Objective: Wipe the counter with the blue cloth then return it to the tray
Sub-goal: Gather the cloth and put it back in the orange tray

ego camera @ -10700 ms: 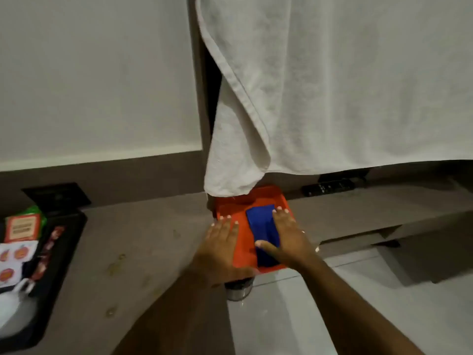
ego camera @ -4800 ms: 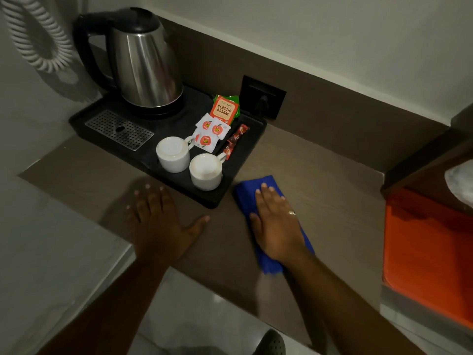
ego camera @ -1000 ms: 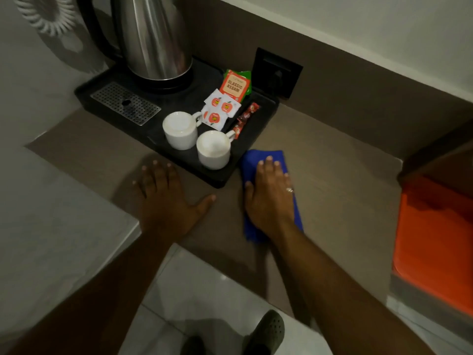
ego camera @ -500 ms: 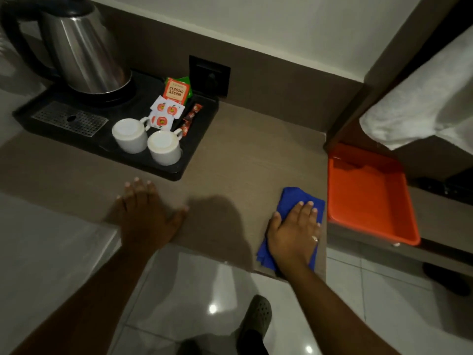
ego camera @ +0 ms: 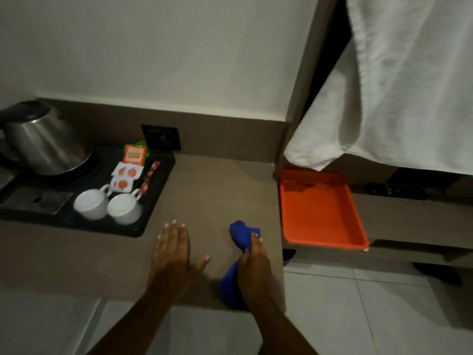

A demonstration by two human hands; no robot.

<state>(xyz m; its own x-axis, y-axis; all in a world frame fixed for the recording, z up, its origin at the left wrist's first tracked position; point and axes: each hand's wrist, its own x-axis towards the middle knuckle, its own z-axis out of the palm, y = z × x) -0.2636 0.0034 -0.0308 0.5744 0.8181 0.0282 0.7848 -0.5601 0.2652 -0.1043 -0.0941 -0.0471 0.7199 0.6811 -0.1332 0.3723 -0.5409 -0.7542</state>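
My right hand grips the blue cloth, which is bunched up near the right end of the brown counter. Part of the cloth sticks out beyond my fingers and part hangs below my palm at the counter's front edge. Flat on the counter to the cloth's left lies my left hand, fingers spread and holding nothing. The orange tray sits on a lower shelf just right of the counter, with nothing in it.
A black tray at the left carries a steel kettle, two white cups and tea sachets. A white towel hangs over the orange tray's far side. A wall socket sits behind the counter.
My right hand has closed around the cloth, gathering it from flat into a bunch. The left hand has slid right along the counter. The view has swung right and up.
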